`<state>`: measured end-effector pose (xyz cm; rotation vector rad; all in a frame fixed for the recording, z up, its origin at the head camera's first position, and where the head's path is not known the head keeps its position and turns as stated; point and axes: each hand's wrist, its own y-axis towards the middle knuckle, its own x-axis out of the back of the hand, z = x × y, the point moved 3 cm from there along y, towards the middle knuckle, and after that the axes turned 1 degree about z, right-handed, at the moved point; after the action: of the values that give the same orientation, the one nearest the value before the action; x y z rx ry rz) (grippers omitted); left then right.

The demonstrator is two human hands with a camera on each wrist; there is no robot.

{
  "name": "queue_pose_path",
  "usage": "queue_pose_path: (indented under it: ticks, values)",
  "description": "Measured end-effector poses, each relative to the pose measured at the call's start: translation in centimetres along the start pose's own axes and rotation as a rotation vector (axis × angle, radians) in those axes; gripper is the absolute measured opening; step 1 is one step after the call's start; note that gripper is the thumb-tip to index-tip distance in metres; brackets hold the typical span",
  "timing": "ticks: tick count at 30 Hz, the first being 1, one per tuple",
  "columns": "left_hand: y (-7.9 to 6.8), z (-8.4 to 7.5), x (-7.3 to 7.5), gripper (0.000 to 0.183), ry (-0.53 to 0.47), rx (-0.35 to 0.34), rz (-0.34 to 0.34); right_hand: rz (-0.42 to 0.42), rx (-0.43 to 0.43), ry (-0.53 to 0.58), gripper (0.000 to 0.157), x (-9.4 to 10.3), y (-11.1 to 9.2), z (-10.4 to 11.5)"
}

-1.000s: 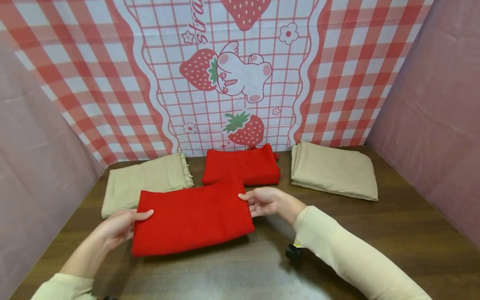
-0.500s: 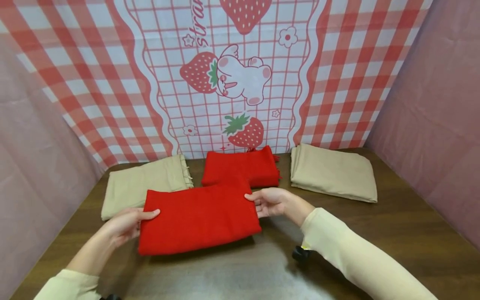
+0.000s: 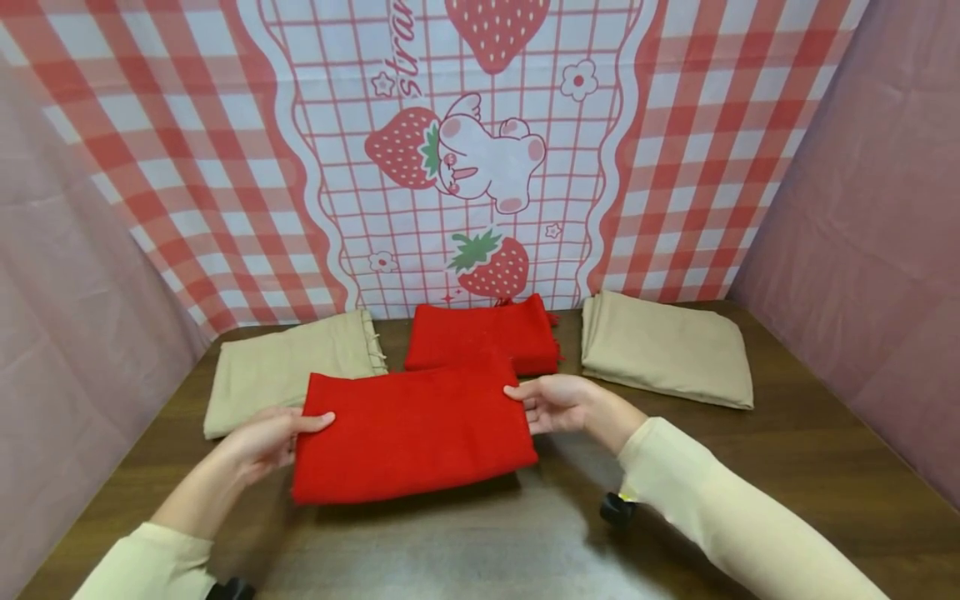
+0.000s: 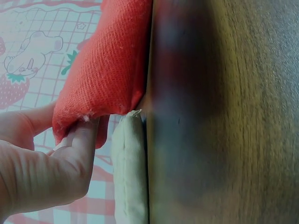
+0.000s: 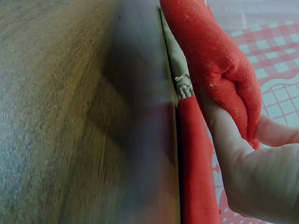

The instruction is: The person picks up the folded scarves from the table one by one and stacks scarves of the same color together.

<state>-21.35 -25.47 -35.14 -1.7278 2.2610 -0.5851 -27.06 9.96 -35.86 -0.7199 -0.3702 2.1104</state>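
Note:
A folded red cloth [image 3: 416,437] is held up just above the table between both hands. My left hand [image 3: 266,442] pinches its left edge, thumb on top and fingers underneath; the left wrist view shows the fingers tucked under the knitted-looking fabric. On the opposite edge, my right hand [image 3: 566,404] grips the cloth the same way, its fingers beneath the folds in the right wrist view. Behind it lies a second folded red cloth [image 3: 480,329] with fringe at its right end, partly covered from sight by the held one.
A beige fringed cloth [image 3: 292,362] lies folded at the back left, and another folded beige cloth [image 3: 663,350] at the back right. The wooden table [image 3: 465,550] ends at a strawberry-print checked backdrop [image 3: 495,183]. Pink curtains [image 3: 862,250] flank both sides.
Both hands have carried the red cloth to the right, and slightly upward in the head view. The grip looks the same, and the cloths on the table have stayed put.

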Motion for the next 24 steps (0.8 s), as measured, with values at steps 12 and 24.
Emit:
queue_pose_path:
  ticks: [12, 24]
  values:
    - [0.3, -1.3, -1.2, 0.053, 0.006, -0.008, 0.023, 0.011, 0.018, -0.009, 0.013, 0.8, -0.8, 0.3]
    - [0.8, -1.2, -1.9, 0.046, 0.002, -0.024, 0.039, 0.016, 0.019, -0.013, 0.017, 1.4, -1.7, 0.2]
